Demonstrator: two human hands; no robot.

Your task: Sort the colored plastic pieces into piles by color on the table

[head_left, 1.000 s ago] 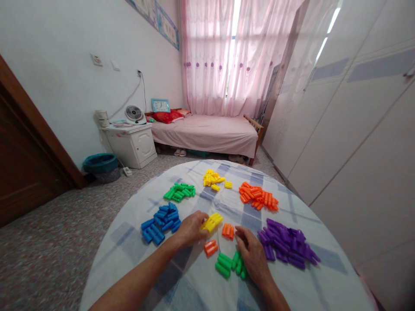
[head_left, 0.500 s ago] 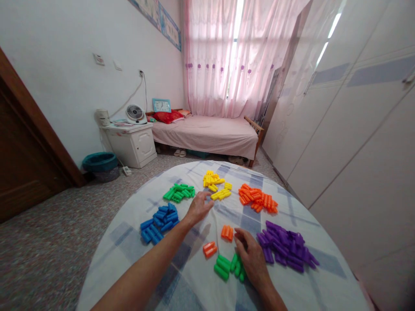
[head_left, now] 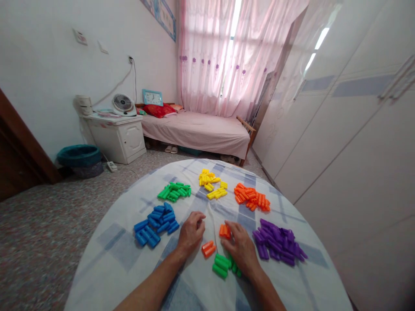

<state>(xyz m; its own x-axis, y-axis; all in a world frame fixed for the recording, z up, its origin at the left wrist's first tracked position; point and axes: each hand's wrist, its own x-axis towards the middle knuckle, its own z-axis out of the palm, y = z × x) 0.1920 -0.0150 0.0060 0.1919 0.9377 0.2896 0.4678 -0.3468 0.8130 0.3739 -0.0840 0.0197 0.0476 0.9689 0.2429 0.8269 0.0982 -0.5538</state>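
Observation:
On the round cloth-covered table [head_left: 106, 259], my left hand [head_left: 191, 231] rests with its fingers curled in and nothing visible in them, just above two loose orange pieces [head_left: 208, 249]. My right hand [head_left: 239, 247] lies flat, fingers apart. Its fingertips touch a small cluster of orange pieces [head_left: 224, 231], and its palm partly covers a few green pieces [head_left: 221, 264]. Sorted piles lie around: blue [head_left: 155, 223] at the left, green [head_left: 173, 191], yellow [head_left: 212, 185] and orange [head_left: 252, 198] at the far side, purple [head_left: 279, 242] at the right.
White wardrobe doors [head_left: 340, 129] stand close on the right of the table. Beyond the table are a pink bed [head_left: 197, 131], a white cabinet [head_left: 118, 138] with a fan on it, and a teal basin [head_left: 78, 155] on the floor.
My left hand carried yellow pieces to the far yellow pile, left them there and came back near the loose orange pieces. My right hand slid slightly toward the orange cluster. The view shifted right.

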